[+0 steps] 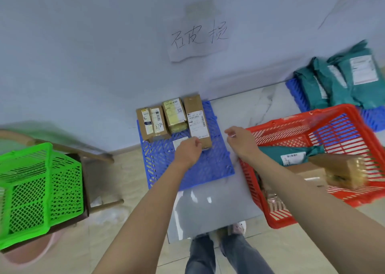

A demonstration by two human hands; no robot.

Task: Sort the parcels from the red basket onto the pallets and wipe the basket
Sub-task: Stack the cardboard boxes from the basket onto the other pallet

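Four brown cardboard parcels (pixel 175 117) lay on the blue plastic pallet (pixel 187 165); left hand (pixel 188 151) curled at the nearest, right hand (pixel 239 140) loosely curled, empty. Right of the pallet, the red mesh basket (pixel 312 128) held more parcels; reaching there likely came next.

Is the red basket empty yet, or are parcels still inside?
Not empty. Inside the red basket lie a teal mailer bag and a brown taped box; further parcels near its front corner are too blurred to identify.

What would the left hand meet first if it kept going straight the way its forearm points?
Probably the tall brown box on the blue pallet: the left hand is already at its near end, though depth is unclear and contact cannot be confirmed.
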